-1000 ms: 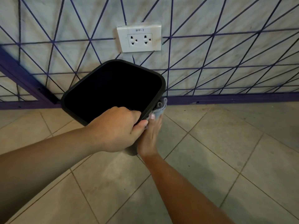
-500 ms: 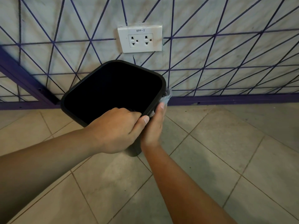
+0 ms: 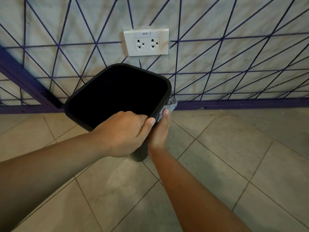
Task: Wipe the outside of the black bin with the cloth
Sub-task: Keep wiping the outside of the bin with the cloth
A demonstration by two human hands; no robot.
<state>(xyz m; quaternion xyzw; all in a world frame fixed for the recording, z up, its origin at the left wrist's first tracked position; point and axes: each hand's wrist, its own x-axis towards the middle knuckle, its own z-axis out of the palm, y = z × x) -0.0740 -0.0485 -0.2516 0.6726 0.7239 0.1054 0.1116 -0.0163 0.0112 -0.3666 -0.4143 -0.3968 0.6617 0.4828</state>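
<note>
The black bin (image 3: 80,99) stands on the tiled floor close to the wall, its dark opening facing me. My left hand (image 3: 123,133) grips the near rim, fingers curled over the edge. My right hand (image 3: 159,131) presses a grey cloth (image 3: 169,107) against the bin's right outer side, just under the rim. The thumb lies on the cloth; the fingers are hidden behind the bin. Only a bunched bit of cloth shows beside the rim's right corner.
A white double wall socket (image 3: 147,41) sits above the bin on a pale wall with purple lines. A purple skirting strip (image 3: 234,103) runs along the wall's base. Beige floor tiles (image 3: 234,156) spread to the right and toward me.
My right hand has slid the cloth upward along the bin's right side to just below the rim. My left hand has kept its grip on the rim.
</note>
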